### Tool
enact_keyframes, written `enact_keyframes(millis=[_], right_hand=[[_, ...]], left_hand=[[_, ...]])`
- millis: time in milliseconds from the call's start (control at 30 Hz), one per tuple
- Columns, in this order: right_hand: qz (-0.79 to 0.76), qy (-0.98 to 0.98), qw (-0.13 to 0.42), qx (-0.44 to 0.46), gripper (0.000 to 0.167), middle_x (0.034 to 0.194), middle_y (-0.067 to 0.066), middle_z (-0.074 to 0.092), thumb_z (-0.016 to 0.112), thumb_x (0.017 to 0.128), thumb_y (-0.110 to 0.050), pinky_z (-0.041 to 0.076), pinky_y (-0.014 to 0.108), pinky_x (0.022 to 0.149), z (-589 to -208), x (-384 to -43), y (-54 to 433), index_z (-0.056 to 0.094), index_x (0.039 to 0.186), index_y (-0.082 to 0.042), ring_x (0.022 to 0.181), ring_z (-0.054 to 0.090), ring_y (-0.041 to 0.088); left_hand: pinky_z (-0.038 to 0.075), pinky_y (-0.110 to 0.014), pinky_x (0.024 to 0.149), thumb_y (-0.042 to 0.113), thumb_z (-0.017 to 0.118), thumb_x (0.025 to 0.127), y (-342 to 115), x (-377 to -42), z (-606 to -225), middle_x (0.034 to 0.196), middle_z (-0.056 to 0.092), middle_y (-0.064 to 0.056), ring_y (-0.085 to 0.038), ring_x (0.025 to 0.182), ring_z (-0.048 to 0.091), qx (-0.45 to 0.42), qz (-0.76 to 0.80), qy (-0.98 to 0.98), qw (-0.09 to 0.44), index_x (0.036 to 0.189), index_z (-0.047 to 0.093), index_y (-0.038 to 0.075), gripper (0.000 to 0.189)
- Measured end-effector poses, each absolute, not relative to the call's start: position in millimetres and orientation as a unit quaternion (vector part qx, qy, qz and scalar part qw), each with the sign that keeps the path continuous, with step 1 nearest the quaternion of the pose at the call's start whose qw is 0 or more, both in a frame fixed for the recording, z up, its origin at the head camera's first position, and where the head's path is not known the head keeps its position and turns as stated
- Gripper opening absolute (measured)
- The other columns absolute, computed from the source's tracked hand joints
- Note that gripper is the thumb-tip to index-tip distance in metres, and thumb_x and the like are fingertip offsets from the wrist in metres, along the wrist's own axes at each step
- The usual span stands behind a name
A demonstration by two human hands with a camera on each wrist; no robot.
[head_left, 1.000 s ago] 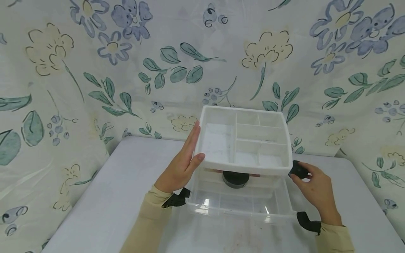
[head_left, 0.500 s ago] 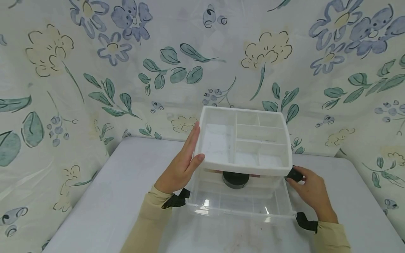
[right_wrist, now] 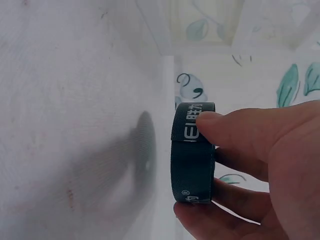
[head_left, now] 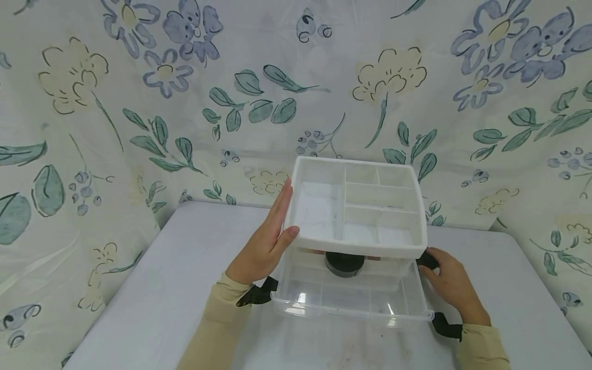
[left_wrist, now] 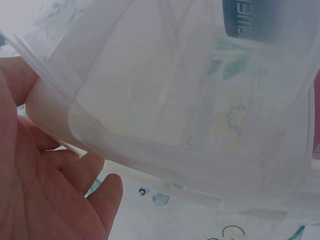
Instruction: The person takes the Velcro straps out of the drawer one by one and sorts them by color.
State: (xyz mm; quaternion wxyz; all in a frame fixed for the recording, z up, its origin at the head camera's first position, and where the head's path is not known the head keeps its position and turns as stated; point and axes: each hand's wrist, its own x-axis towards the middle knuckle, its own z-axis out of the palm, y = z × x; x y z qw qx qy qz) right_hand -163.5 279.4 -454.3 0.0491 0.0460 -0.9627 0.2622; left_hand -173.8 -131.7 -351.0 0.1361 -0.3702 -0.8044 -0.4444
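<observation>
A white desktop organizer [head_left: 361, 248] with a compartmented top stands mid-table. Its clear drawer [head_left: 350, 311] is pulled out at the front. My left hand [head_left: 264, 240], fingers straight, rests against the organizer's left side; the left wrist view shows it beside the see-through plastic. On the right, my right hand [head_left: 455, 285] pinches a roll of dark printed ribbon [right_wrist: 192, 172] between thumb and fingers. The roll is upright on its edge, close over the table beside the organizer; part of it is behind the organizer's corner in the head view. Another dark round roll [head_left: 344, 263] sits in the drawer.
A white-covered table [head_left: 203, 257] bears the organizer. Floral sheeting [head_left: 277, 77] hangs behind and at both sides. Something red [left_wrist: 316, 117] shows at the right edge of the left wrist view. Black straps [head_left: 446, 326] are on both wrists.
My right hand has moved left and down with the ribbon roll, closer to the organizer's right side. The left hand, organizer and drawer have stayed in place.
</observation>
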Motion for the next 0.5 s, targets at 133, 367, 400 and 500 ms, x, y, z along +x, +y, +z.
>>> enact_keyframes(millis=[133,367,400,500], right_hand=[[0.257,-0.964,0.047,0.054,0.052,0.138,0.040,0.047,0.068,0.094,-0.010,0.049,0.064,0.089,-457.8,-164.4,281.2,0.049,0.136,0.015,0.117,0.053,0.056],[0.262,-0.962,0.047,0.065,0.051,0.138,0.041,0.046,0.066,0.094,-0.006,0.047,0.066,0.092,-462.4,-164.1,282.2,0.048,0.135,0.017,0.119,0.051,0.057],[0.262,-0.962,0.047,0.065,0.050,0.138,0.041,0.046,0.066,0.094,-0.006,0.047,0.066,0.093,-463.2,-164.0,282.1,0.048,0.135,0.017,0.120,0.051,0.057],[0.266,-0.961,0.048,0.066,0.050,0.138,0.041,0.046,0.065,0.094,-0.004,0.046,0.066,0.093,-464.8,-164.3,281.4,0.049,0.135,0.017,0.121,0.050,0.057]], left_hand=[[0.012,-0.041,0.123,0.040,0.038,0.109,-131.5,-172.9,-350.8,0.169,-0.005,0.001,-0.021,0.155,0.001,-0.370,-0.446,-0.804,0.136,0.163,-0.001,0.012,0.072],[0.014,-0.044,0.123,0.042,0.038,0.109,-130.8,-173.0,-349.8,0.169,-0.005,0.001,-0.021,0.155,0.001,-0.369,-0.445,-0.804,0.138,0.162,-0.001,0.011,0.072],[0.015,-0.045,0.122,0.041,0.038,0.109,-130.8,-172.9,-349.7,0.169,-0.005,0.001,-0.021,0.155,0.002,-0.369,-0.444,-0.804,0.139,0.162,0.000,0.011,0.072],[0.015,-0.046,0.122,0.039,0.039,0.109,-131.0,-172.9,-349.5,0.169,-0.005,0.001,-0.021,0.155,0.002,-0.369,-0.444,-0.805,0.138,0.162,0.000,0.011,0.072]])
